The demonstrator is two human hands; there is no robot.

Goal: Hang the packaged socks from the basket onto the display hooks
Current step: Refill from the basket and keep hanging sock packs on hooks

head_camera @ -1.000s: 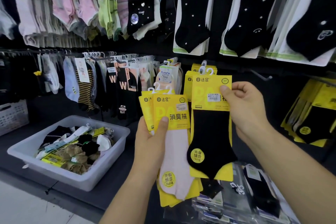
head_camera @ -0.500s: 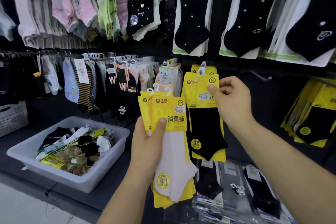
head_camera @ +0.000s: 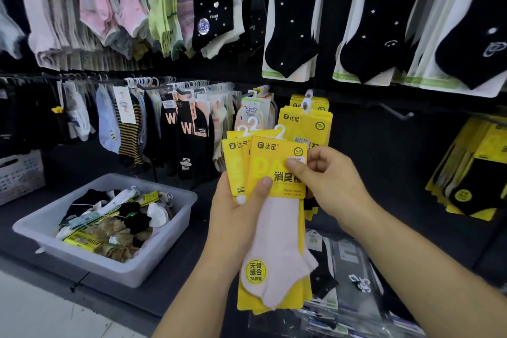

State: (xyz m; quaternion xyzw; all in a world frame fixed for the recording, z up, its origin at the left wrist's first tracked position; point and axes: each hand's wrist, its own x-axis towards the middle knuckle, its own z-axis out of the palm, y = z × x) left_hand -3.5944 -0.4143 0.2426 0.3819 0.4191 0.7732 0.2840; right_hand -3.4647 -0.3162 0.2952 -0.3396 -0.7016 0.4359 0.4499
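My left hand (head_camera: pixel 239 214) holds a fanned stack of yellow-carded sock packs (head_camera: pixel 275 230); the front one carries a pale pink sock and has a white plastic hook on top. My right hand (head_camera: pixel 326 181) pinches the top right corner of that front pack. Behind the stack, yellow packs with black socks (head_camera: pixel 307 121) hang on a display hook (head_camera: pixel 308 94). An empty hook (head_camera: pixel 397 112) sticks out of the dark panel to the right. The grey basket (head_camera: pixel 164 252) at lower left holds several loose sock packs.
Rows of hung socks fill the wall above and to the left. More yellow packs (head_camera: pixel 477 170) hang at far right. Clear-wrapped packs (head_camera: pixel 345 282) lie on the shelf below my hands. A white crate (head_camera: pixel 20 175) stands at far left.
My right hand has let go of the black-sock pack, which now hangs on the hook, and has come back to grip the front pink-sock pack in my left hand.
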